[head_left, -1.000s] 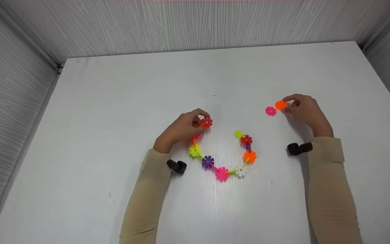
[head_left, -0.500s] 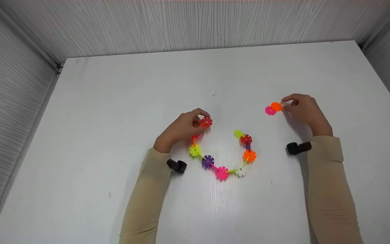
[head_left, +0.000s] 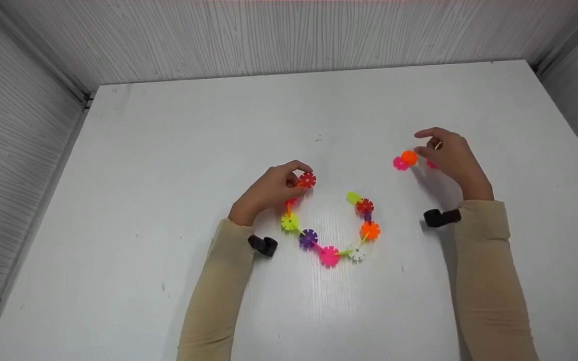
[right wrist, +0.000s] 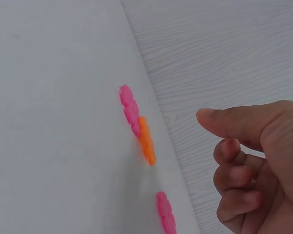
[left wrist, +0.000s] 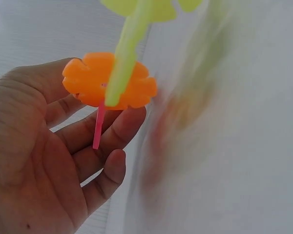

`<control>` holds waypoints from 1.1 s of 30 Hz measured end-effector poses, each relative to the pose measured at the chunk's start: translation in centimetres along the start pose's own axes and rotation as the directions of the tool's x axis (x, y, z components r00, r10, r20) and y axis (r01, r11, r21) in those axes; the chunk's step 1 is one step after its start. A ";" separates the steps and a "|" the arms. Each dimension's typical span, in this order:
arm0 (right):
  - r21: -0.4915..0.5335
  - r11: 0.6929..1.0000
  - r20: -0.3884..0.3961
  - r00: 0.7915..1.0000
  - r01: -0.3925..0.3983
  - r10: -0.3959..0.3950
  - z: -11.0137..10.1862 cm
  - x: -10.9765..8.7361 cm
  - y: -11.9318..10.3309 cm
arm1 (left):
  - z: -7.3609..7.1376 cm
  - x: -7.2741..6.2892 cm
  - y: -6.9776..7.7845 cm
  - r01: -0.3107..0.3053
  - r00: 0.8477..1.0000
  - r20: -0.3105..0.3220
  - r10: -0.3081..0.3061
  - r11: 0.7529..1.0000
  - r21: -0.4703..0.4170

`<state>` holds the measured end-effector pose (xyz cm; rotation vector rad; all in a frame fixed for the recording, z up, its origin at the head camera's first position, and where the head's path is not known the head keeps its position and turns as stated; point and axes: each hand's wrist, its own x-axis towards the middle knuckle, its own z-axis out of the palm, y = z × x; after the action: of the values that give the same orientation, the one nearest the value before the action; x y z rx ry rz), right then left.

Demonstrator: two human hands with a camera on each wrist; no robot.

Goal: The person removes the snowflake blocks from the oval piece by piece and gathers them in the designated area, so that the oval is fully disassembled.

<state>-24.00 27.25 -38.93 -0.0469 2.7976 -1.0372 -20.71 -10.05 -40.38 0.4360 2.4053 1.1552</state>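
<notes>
In the head view a chain of interlocking notched plastic discs [head_left: 329, 256] in several colours lies in a U on the table. My left hand [head_left: 275, 187] pinches the chain's left end, close to a red disc [head_left: 307, 180]. In the left wrist view an orange disc [left wrist: 107, 80] sits at my fingers, with a pink piece [left wrist: 98, 127] and a yellow-green piece [left wrist: 123, 66] beside it. My right hand [head_left: 447, 153] hovers with parted thumb and index finger, holding nothing. Beside it an orange loose disc [head_left: 410, 157] overlaps a pink disc [head_left: 400, 163]; another pink disc [right wrist: 166, 213] lies partly under the hand.
The white table [head_left: 178, 135] meets grey wood-grain panels [head_left: 289, 37] at the back and sides. A black wrist mount [head_left: 263, 245] sits on the left sleeve and another black mount [head_left: 442, 218] on the right.
My right hand lets go of the orange disc, which now overlaps the pink one, then moves up and away from it. Another pink disc comes into view beneath. My left hand stays in place.
</notes>
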 end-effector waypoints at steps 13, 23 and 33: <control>0.014 0.997 -0.003 0.997 0.076 -0.076 0.8 -0.3 -3.0 | 0.0 0.1 0.1 -0.002 1.000 -0.013 0.002 1.000 -0.008; 0.026 0.987 0.033 0.987 0.158 -0.159 2.3 -0.5 -5.2 | 0.1 0.1 0.2 -0.009 1.000 -0.007 0.009 1.000 -0.012; -0.009 0.976 0.087 0.972 0.219 -0.218 4.2 -0.9 -7.0 | 0.3 0.0 0.2 -0.010 1.000 -0.025 0.011 1.000 0.014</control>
<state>-22.59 19.31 -37.37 -0.4006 2.7706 -1.0265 -20.56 -9.70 -40.37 0.4416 2.4368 1.1561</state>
